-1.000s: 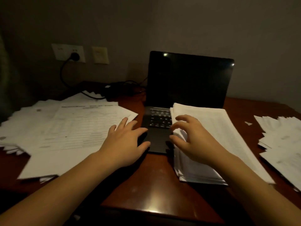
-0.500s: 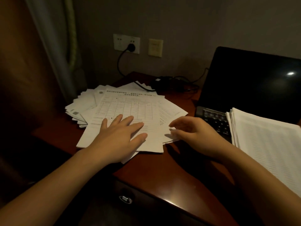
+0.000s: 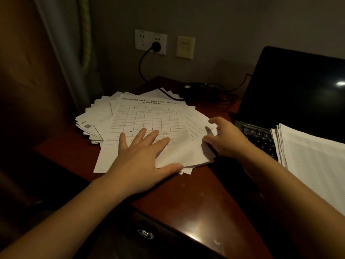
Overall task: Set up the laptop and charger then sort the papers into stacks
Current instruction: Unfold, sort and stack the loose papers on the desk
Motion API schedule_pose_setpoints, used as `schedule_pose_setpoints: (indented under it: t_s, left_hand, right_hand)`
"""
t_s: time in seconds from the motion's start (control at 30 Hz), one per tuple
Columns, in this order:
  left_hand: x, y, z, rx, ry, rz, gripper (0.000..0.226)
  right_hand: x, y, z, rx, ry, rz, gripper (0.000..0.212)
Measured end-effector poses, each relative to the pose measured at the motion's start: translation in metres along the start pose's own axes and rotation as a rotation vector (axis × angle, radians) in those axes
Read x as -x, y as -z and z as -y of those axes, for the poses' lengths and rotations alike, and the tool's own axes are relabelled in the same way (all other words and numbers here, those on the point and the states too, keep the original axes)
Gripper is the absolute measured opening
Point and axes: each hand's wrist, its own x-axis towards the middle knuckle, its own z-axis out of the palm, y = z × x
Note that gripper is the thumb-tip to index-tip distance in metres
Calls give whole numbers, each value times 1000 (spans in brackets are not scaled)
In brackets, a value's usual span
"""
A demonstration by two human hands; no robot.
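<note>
A loose, fanned pile of printed papers lies on the left part of the dark wooden desk. My left hand rests flat on the top sheet with its fingers spread. My right hand pinches the right edge of the pile, and that edge is lifted a little. An open black laptop with a dark screen stands at the right. A neat stack of papers lies over the right side of its keyboard. The charger brick and cable sit behind the pile, plugged into the wall socket.
A curtain hangs at the left beside the desk's left edge. A second wall plate is right of the socket. A drawer handle shows under the desk's front edge. Bare wood lies between my forearms.
My view and both hands swung left from the laptop and neat stack to the fanned pile. My left hand settled flat on it; my right hand reached its right edge and took hold.
</note>
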Motion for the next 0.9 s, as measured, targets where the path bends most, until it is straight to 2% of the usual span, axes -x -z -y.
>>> schedule_pose_setpoints:
  t_s: [0.1,0.2,0.27,0.37,0.47,0.53,0.57,0.67,0.7,0.83,0.9]
  left_hand:
    - [2,0,-1,58,11,-54,95]
    - [4,1,4,70,24,-65,96]
    - [7,4,7,80,43,-58,89]
    - [11,11,9,140,49,-114,66]
    - [14,18,11,196,19,-202,50]
    - [18,24,9,182,-20,-215,38]
    - [19,26,8,152,-38,-199,35]
    - [21,30,2,48,-16,-120,61]
    - [22,31,0,48,-8,-115,64]
    - [29,36,-13,137,28,-125,67]
    - [33,38,-21,142,57,-145,73]
  right_hand:
    - [-17,1,3,-137,-96,16,76]
    - [-26,3,7,-113,-131,-7,81]
    - [-30,6,10,-120,-174,18,69]
    - [-29,17,6,-242,-242,117,16]
    - [-21,33,-5,-299,-276,283,21]
    - [-10,40,-10,-404,-272,308,17]
    - [-4,42,-12,-483,-266,301,16]
    - [19,39,-16,-649,-262,237,17]
    - [26,37,-16,-700,-273,194,18]
    - [57,26,-9,-946,-316,-124,20]
    - [80,17,-1,-1052,-326,-174,17]
